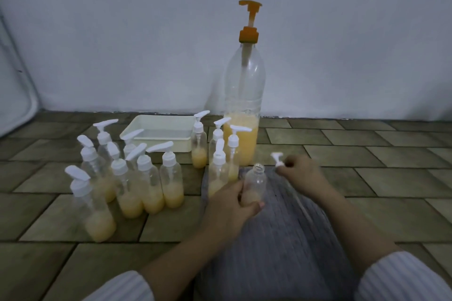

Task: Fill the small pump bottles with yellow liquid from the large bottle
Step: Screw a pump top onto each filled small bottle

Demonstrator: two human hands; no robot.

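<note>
Far to the left of our grip, a cluster of small clear plastic pump bottles [149,178] with white pump tops stands on the brown tiled floor [367,178], each holding a shallow layer of yellow liquid at the bottom. Behind that cluster and left of our hands sits a shallow white rectangular plastic tray [159,129].

Just left of and beyond the gripped bottle stands a second group of capped small pump bottles [218,166], also partly filled.

Our left hand [230,208] has its fingers and thumb curled round the lower part of an uncapped small clear plastic bottle [254,183]. This bottle stands upright over our grey ribbed lap [281,239], its mouth open, with a little yellow liquid at the bottom.

Directly behind the grip, near the pale wall [122,32], rises the large clear plastic bottle [243,105] with an orange pump head [249,22]; yellow liquid fills roughly its lower third.

To the right of the open bottle, apart from it, our right hand [300,173] pinches a white pump cap [277,157] between fingertips and thumb, the nozzle pointing left and the thin clear dip tube trailing down across our lap. The pump cap sits level with the open mouth but not over it.
</note>
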